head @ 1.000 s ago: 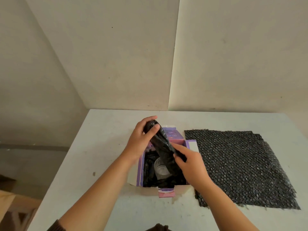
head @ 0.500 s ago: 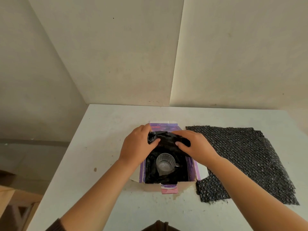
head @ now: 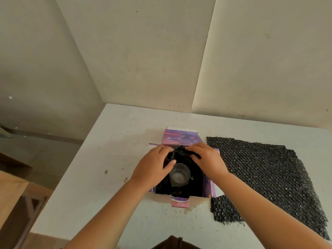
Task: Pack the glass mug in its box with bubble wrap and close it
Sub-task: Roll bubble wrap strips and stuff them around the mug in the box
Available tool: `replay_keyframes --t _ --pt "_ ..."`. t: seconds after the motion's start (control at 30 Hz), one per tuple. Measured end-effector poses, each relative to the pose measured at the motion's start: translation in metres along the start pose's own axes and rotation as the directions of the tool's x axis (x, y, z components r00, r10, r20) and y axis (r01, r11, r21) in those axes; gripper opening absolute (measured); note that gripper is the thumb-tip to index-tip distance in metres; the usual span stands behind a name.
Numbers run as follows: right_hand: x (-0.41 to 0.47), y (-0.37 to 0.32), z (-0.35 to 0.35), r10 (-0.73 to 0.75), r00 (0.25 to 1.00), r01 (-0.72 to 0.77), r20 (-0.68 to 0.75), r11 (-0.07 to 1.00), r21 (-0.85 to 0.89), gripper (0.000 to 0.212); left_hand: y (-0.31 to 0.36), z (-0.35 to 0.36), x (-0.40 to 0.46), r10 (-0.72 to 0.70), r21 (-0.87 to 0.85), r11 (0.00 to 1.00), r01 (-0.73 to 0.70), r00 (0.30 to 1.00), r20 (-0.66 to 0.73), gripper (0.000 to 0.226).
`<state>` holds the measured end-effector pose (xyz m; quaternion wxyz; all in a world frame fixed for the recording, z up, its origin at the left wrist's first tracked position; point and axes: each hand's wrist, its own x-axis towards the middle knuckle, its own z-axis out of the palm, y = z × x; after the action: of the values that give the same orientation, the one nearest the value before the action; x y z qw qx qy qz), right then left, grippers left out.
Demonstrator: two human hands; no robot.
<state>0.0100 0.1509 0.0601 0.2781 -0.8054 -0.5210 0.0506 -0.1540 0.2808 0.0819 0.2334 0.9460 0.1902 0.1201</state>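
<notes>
A purple cardboard box (head: 181, 139) stands open on the white table, its flaps spread out. Inside it a clear glass mug (head: 179, 175) sits upright, with black bubble wrap (head: 181, 153) lining the box around it. My left hand (head: 152, 168) and my right hand (head: 206, 160) both reach into the far half of the box. Each one pinches a bunched-up wad of the black wrap at the back of the box, behind the mug. The mug's handle points right and is partly hidden by my right hand.
A large flat sheet of black bubble wrap (head: 265, 173) lies on the table (head: 116, 141) to the right of the box, touching its right flap. Walls close the table's far side. The table's left edge drops off next to a wooden piece (head: 10, 194).
The rolled wad of wrap was held up above the box; both hands have pushed it down to the box's back edge, and the mug's rim has come into full view.
</notes>
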Motion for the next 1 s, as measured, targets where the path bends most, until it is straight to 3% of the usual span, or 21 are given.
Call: replay_keyframes --t 0.17,0.47,0.63,0.77,0.9,1.0 --pt "0.009 0.002 0.011 -0.078 0.996 0.080 0.044 0.996 -0.044 0.030 0.003 0.006 -0.009 -0.085 0.012 0.996 0.084 0.994 0.076 0.045" --pt "0.019 0.004 0.021 -0.078 0.989 0.080 0.123 0.997 -0.014 0.034 0.016 0.032 -0.014 -0.262 0.141 0.957 0.254 0.964 0.041 0.051" --pt "0.016 0.008 0.019 -0.141 0.970 0.157 0.200 0.985 -0.065 0.025 0.025 0.042 -0.009 -0.357 0.200 0.910 0.364 0.932 -0.070 0.030" --pt "0.021 0.017 0.015 -0.028 0.924 0.044 0.381 0.998 -0.033 0.038 0.022 0.053 -0.009 -0.356 0.219 0.905 0.366 0.931 -0.083 0.017" --pt "0.032 0.017 0.012 0.073 0.857 -0.044 0.510 0.997 -0.069 0.042 0.017 0.058 -0.011 -0.329 0.253 0.917 0.309 0.944 0.039 0.039" --pt "0.042 0.014 0.013 0.078 0.813 -0.003 0.577 0.992 -0.130 0.042 0.016 0.057 -0.005 -0.355 0.295 0.909 0.296 0.920 0.169 0.054"
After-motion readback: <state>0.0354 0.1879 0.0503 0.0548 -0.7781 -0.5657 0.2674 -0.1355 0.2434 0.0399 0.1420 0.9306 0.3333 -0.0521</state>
